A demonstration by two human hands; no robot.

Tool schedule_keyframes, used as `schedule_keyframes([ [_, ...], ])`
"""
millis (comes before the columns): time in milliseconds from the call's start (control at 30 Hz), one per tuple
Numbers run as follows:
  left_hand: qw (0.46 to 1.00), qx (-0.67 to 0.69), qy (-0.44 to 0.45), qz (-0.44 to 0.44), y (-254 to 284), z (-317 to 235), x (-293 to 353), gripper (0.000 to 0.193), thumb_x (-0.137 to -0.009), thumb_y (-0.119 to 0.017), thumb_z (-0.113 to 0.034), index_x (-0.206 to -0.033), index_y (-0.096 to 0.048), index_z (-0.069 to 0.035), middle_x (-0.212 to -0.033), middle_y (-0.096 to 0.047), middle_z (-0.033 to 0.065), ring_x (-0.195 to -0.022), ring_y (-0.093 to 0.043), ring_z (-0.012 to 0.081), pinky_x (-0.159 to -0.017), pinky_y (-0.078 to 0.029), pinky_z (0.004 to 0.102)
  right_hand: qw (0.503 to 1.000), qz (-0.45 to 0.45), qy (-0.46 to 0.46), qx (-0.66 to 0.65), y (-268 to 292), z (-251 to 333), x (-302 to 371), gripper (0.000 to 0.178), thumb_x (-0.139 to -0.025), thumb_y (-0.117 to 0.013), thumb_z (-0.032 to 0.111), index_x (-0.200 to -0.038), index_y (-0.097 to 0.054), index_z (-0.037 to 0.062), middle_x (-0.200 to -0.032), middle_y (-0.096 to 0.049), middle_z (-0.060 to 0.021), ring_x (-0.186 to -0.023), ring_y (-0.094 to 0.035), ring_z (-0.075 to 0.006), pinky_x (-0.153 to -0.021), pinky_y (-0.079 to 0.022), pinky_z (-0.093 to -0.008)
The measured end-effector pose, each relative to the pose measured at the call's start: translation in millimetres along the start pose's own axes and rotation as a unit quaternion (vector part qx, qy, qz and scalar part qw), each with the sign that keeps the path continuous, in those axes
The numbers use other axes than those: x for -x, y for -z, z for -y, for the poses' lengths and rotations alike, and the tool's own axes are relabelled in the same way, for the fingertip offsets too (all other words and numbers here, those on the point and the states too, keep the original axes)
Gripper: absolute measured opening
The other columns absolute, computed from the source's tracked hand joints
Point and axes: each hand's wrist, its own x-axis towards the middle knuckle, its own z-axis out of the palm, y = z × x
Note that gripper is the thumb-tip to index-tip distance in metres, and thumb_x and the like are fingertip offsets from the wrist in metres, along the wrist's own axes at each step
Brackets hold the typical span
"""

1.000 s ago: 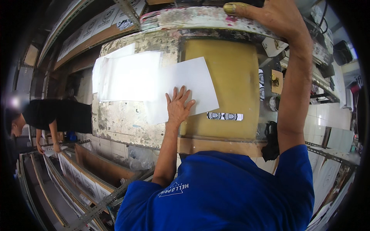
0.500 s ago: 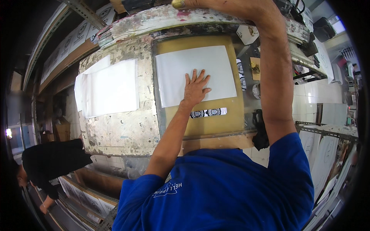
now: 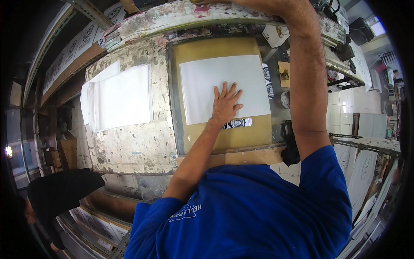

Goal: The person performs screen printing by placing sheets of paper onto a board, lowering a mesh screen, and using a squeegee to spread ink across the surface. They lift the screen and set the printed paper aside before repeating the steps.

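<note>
The white sheet [image 3: 200, 88] lies directly beneath the left grip [image 3: 226, 107], which is spread palm down with fingers fanned; it presses flat on the sheet and has nothing pinched or enclosed. The right grip [image 3: 217, 1], far beyond the left one, is mostly cut off by the upper border, so I cannot tell how far its fingers are bent or what, if anything, they hold.

The likeliest trouble is skew: one palm near the sheet's near edge seems to be its only hold, so a sideways drag of the wrist could swing the far corners round over the yellowish panel [image 3: 241, 138] below. Pressing unevenly might also crease the paper. The printed strip [image 3: 241, 123], just right of the wrist and close against the sheet's near edge, could be nudged or overlapped by a careless pull toward the body; whether the paper already covers a sliver of it, I cannot tell.

The sheet's long axis runs left to right under the grip, roughly across the direction of the fingers, its right end angled slightly farther from the body. Being blank, it shows no front. Well left of the grip, more white sheets [image 3: 123, 99] rest on the paint-flecked table [image 3: 161, 144].
</note>
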Motion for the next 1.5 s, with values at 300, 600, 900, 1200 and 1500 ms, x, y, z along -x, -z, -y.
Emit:
schedule_keyframes([
  [300,1.0,-0.009,-0.015,0.015,3.2,-5.3,6.1,0.058,-0.096,-0.062,-0.048,-0.146,-0.057,-0.02,-0.165,-0.035,0.008,-0.154,-0.022,0.0394,-0.123,-0.009,0.0677,1.0,-0.02,0.013,0.017,4.6,11.8,12.8,0.05,-0.074,-0.086,0.044,-0.103,-0.081,0.0033,-0.087,-0.079,-0.0142,-0.074,-0.072,-0.0235,-0.074,-0.057,-0.0348],
  [600,1.0,-0.003,0.004,0.003,12.5,-4.1,10.7,0.06,-0.092,-0.067,-0.046,-0.145,-0.058,-0.019,-0.163,-0.037,0.0105,-0.154,-0.022,0.0406,-0.121,-0.008,0.0713,1.0,0.003,-0.03,0.007,7.4,14.2,8.3,0.054,-0.073,-0.087,0.044,-0.104,-0.08,0.0011,-0.09,-0.079,-0.0165,-0.076,-0.072,-0.0254,-0.075,-0.057,-0.035],
  [900,1.0,0.02,-0.003,0.01,10.4,0.9,13.9,0.063,-0.089,-0.072,-0.046,-0.143,-0.06,-0.017,-0.163,-0.037,0.0114,-0.154,-0.021,0.0412,-0.121,-0.008,0.0717,0.999,-0.024,-0.007,0.026,0.4,2.2,5.5,0.055,-0.073,-0.087,0.044,-0.103,-0.08,-0.0017,-0.093,-0.078,-0.019,-0.08,-0.073,-0.0283,-0.077,-0.057,-0.0367],
  [1200,0.964,0.16,0.056,-0.203,83.0,-5.1,4.0,0.076,-0.085,-0.08,-0.038,-0.148,-0.052,-0.006,-0.154,-0.051,0.0131,-0.147,-0.036,0.0429,-0.121,-0.016,0.0646,0.999,-0.05,0.018,0.012,-0.9,-2.6,27.2,0.051,-0.073,-0.085,0.042,-0.104,-0.08,0.0019,-0.091,-0.078,-0.0172,-0.078,-0.072,-0.0271,-0.074,-0.056,-0.0376],
  [1500,0.715,0.511,0.109,-0.465,202.8,-18.7,64.3,0.108,-0.069,-0.095,-0.016,-0.155,-0.034,0.006,-0.125,-0.063,0.0136,-0.115,-0.063,0.0253,-0.1,-0.052,0.0387,0.993,-0.071,0.059,0.07,-65.8,26.9,131.8,0.045,-0.076,-0.082,0.041,-0.114,-0.075,0.0178,-0.076,-0.064,-0.0083,-0.072,-0.067,-0.0296,-0.062,-0.051,-0.0428],
])
